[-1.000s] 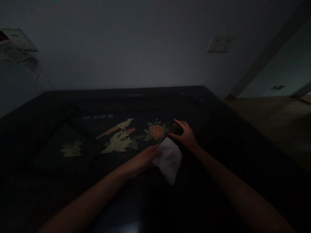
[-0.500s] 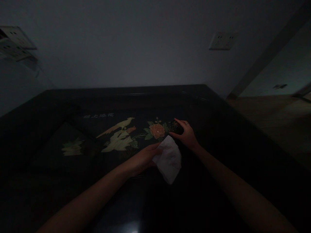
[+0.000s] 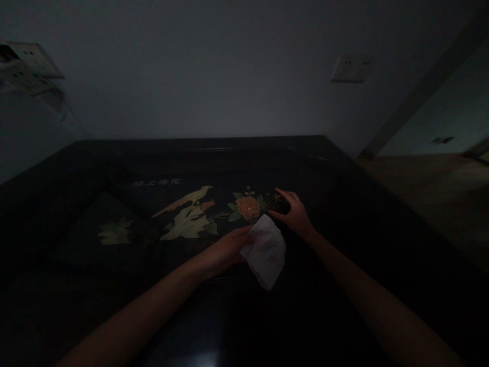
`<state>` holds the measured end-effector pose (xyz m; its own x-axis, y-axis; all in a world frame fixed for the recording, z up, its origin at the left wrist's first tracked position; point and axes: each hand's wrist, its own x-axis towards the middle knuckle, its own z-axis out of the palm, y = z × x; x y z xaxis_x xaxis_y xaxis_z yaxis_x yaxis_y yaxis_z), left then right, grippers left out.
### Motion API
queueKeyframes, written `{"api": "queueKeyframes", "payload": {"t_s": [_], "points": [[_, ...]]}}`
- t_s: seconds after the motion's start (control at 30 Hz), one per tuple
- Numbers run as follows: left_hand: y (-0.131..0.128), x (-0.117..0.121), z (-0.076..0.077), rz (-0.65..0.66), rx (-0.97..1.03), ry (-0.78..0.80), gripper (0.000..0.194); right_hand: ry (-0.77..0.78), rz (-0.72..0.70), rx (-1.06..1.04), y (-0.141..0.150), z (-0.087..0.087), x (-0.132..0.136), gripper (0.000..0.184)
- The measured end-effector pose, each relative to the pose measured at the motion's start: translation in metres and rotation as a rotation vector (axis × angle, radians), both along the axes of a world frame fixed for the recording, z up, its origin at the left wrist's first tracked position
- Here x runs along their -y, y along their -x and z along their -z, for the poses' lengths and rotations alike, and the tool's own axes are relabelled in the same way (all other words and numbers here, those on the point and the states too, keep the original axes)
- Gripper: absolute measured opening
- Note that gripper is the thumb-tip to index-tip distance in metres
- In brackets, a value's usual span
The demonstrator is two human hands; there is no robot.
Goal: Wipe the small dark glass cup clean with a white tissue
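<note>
The scene is very dim. My left hand (image 3: 225,250) pinches the edge of a white tissue (image 3: 265,251) that hangs just above a black lacquered tabletop (image 3: 344,168). My right hand (image 3: 294,215) is curled around a small dark round object (image 3: 277,203) resting on the table beside an inlaid orange flower (image 3: 247,207). What that dark object is cannot be made out. The tissue sits between my two hands, just below the flower.
The tabletop carries an inlay of a pale bird (image 3: 187,214), leaves (image 3: 112,232) and a line of characters (image 3: 156,182). A grey wall stands behind, with a socket plate (image 3: 350,69) at the upper right and fixtures (image 3: 23,71) at the upper left. Wooden floor (image 3: 431,188) lies to the right.
Almost nothing differs. Both hands keep their hold and position; the view shifts slightly and the tissue sways a little.
</note>
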<state>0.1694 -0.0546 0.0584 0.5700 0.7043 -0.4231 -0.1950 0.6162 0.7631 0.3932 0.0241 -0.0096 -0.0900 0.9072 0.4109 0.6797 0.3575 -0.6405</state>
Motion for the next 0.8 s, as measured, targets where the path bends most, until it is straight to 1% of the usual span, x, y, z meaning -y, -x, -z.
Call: {"api": "queueKeyframes", "payload": {"t_s": [0.17, 0.3, 0.37, 0.43, 0.47, 0.53, 0.57, 0.6, 0.67, 0.73, 0.8], "points": [[0.0, -0.001, -0.003, -0.053, -0.015, 0.014, 0.03, 0.025, -0.017, 0.015, 0.0, -0.001, 0.0, 0.069], [0.001, -0.004, -0.002, -0.183, -0.005, -0.016, 0.028, 0.043, -0.033, 0.006, 0.0, 0.0, -0.002, 0.072], [0.002, -0.007, -0.001, -0.266, 0.019, -0.039, 0.028, 0.058, -0.034, 0.0, 0.001, -0.005, -0.001, 0.075], [0.004, -0.009, -0.002, -0.337, 0.05, -0.062, 0.028, 0.051, -0.013, -0.012, 0.003, -0.017, 0.003, 0.073], [0.004, -0.01, -0.004, -0.367, 0.066, -0.07, 0.029, 0.03, 0.002, -0.026, 0.006, -0.025, 0.006, 0.07], [0.005, -0.011, -0.009, -0.416, 0.091, -0.089, 0.028, -0.045, 0.031, -0.105, 0.013, -0.044, 0.015, 0.05], [0.006, -0.01, -0.012, -0.44, 0.102, -0.103, 0.028, -0.06, 0.029, -0.179, 0.017, -0.054, 0.02, 0.041], [0.006, -0.009, -0.015, -0.467, 0.113, -0.119, 0.028, -0.035, 0.003, -0.282, 0.023, -0.062, 0.026, 0.037], [0.006, -0.007, -0.021, -0.525, 0.145, -0.155, 0.028, 0.162, -0.091, -0.508, 0.034, -0.074, 0.036, 0.037], [0.004, -0.004, -0.023, -0.574, 0.178, -0.187, 0.03, 0.404, -0.169, -0.731, 0.043, -0.081, 0.044, 0.045], [0.002, -0.001, -0.023, -0.601, 0.199, -0.211, 0.035, 0.57, -0.237, -0.867, 0.05, -0.084, 0.05, 0.052]]}}
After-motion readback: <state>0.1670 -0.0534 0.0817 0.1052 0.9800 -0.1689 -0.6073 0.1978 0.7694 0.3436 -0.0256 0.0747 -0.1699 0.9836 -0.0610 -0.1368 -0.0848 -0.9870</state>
